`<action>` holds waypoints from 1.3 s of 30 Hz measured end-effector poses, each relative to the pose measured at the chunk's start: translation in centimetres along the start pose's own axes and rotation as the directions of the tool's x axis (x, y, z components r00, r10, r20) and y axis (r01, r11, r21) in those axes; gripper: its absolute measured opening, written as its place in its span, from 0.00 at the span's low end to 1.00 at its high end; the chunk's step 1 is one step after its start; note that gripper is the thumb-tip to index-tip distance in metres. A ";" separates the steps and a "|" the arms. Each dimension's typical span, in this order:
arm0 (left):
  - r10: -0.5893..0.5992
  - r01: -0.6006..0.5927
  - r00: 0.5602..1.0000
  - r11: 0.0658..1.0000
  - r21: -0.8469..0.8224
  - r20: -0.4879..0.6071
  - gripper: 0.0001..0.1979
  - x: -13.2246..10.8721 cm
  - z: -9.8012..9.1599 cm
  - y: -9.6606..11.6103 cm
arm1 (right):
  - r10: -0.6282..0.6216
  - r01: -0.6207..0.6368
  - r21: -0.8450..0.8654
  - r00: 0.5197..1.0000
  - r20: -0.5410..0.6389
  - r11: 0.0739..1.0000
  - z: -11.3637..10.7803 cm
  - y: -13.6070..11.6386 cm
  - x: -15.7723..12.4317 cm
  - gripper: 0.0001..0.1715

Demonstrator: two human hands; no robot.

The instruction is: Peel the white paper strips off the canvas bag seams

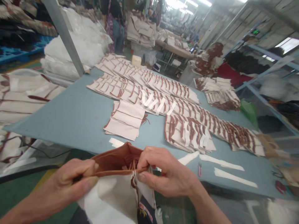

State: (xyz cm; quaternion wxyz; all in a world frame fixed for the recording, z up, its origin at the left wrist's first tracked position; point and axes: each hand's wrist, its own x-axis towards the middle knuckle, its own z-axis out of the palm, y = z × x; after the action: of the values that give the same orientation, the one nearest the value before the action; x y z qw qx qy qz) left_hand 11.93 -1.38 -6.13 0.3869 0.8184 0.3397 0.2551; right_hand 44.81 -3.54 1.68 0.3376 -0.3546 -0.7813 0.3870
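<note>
In front of me is a cream fabric bag (116, 189) with a brown lining (109, 160), its mouth spread apart. My left hand (72, 180) pinches the rim at the left, thumb on the outer side. At the right part of the rim, near a side seam, my right hand (163, 171) grips the edge between thumb and fingers. Some brown cords or strips show inside the mouth. A dark printed patch (146, 211) shows low on the bag's right side. The bag's lower end runs out of view.
A blue-grey table (63, 115) bears overlapping rows of cream pieces with brown edges (149, 82) and a small stack (126, 119). White strips (235, 177) and a pink-handled small tool (199, 170) lie near its front edge. A metal post (65, 37) rises at the back left.
</note>
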 end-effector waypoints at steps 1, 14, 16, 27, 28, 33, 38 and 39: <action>-0.020 0.021 0.999 0.999 -0.042 0.027 0.21 1.1 -0.5 0.1 | 0.015 -0.015 0.006 0.999 0.029 1.000 -0.8 -0.5 0.3 0.10; 0.234 -0.233 0.972 0.971 -0.058 0.018 0.09 9.5 -1.3 8.5 | 0.256 -0.255 -0.029 0.951 0.173 0.967 -4.2 -3.1 3.5 0.09; 0.232 -0.231 0.973 0.971 -0.062 0.015 0.09 10.4 -1.5 9.2 | 0.256 -0.251 -0.046 0.952 0.169 0.967 -4.8 -3.3 4.0 0.09; 0.127 -0.135 0.970 0.991 0.024 0.206 0.09 12.5 -3.1 9.1 | 0.366 -0.378 0.118 0.924 0.113 0.918 -5.9 -2.4 3.6 0.12; 0.098 -0.102 0.968 0.995 0.007 0.231 0.09 12.6 -3.4 8.8 | 0.366 -0.379 0.172 0.925 0.105 0.909 -6.1 -2.2 3.2 0.15; 0.071 -0.030 0.968 0.985 -0.170 0.241 0.24 12.7 -4.4 7.1 | 0.365 -0.328 0.387 0.931 -0.024 0.862 -7.1 -0.5 1.5 0.30; 0.047 0.002 0.975 0.974 -0.225 0.215 0.25 12.7 -3.5 6.8 | 0.369 -0.310 0.400 0.926 -0.077 0.862 -7.2 1.4 0.8 0.32; 0.042 0.007 0.977 0.974 -0.228 0.209 0.25 12.8 -3.3 6.9 | 0.372 -0.311 0.395 0.924 -0.088 0.864 -7.1 1.6 0.7 0.31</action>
State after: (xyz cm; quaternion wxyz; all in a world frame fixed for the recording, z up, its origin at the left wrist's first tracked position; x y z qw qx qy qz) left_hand 20.31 6.55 3.29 0.5098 0.7942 0.2579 0.2070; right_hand 50.63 0.33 3.88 0.3867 -0.4467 -0.5878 0.5526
